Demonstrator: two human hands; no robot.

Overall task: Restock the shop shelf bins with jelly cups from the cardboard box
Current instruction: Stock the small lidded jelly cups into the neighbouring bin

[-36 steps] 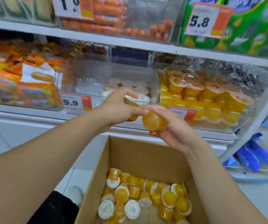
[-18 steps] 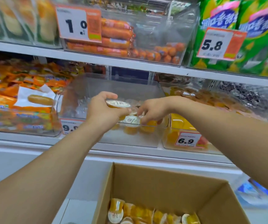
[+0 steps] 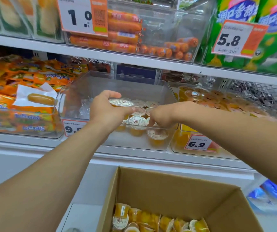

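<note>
1. Many jelly cups [image 3: 152,218] lie jumbled in the cardboard box [image 3: 176,186], nearest the camera and below the clear bin; fewer of them show than a second ago, when the view looked further down into the box.
2. Both forearms reach up over the box to the clear bin [image 3: 117,86], which stands on the middle shelf directly above and beyond the box.
3. The left hand [image 3: 107,111] is curled round one held jelly cup [image 3: 121,103], white lid upward, above the bin's front left part. A second ago this hand held its cup in front of the bin, close to the right hand; half a second ago it was already over the bin, much as now.
4. The right hand [image 3: 163,116] has its fingers bent downward among the stocked cups [image 3: 138,121] at the bin's front right. Whether it pinches a cup or only touches them cannot be told. The orange cup it held up a second ago is no longer seen in it.
5. The two hands are just beside each other, not touching.
6. Right of the clear bin stands a neighbouring bin [image 3: 199,144] of orange cups with a 6.9 tag.
7. Left of the clear bin lie orange snack packets [image 3: 17,101].
8. Above and beyond the bin, the upper shelf carries sausages [image 3: 124,30].
</note>
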